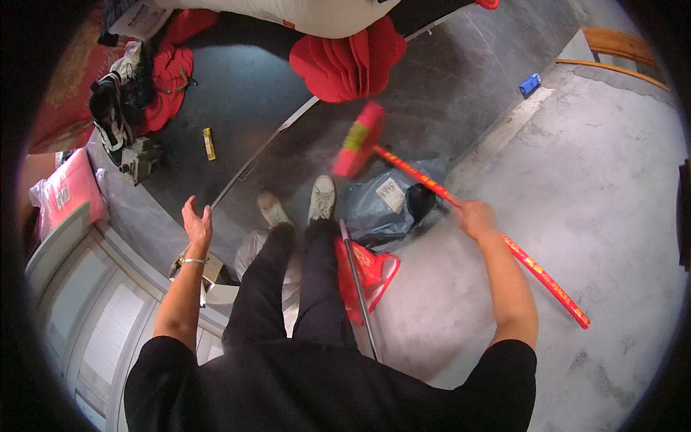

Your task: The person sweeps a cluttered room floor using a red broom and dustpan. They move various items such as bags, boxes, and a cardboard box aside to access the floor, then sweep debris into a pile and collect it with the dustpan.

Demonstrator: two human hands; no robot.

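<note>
My right hand is closed around the red, yellow-marked handle of a broom. The broom's pink and yellow-green head is blurred and lies up and left of the hand, above a grey plastic bag bearing a written label. The handle's far end reaches down to the right, past my forearm. My left hand is raised at the left with its fingers apart, holding nothing, and a bracelet is on that wrist. A dark pole and a red bag are beside my right leg.
A yellow packet lies on the dark floor. Shoes and red decorations are farther up. A small blue box is at the upper right. Left are a pink package and a white panelled door.
</note>
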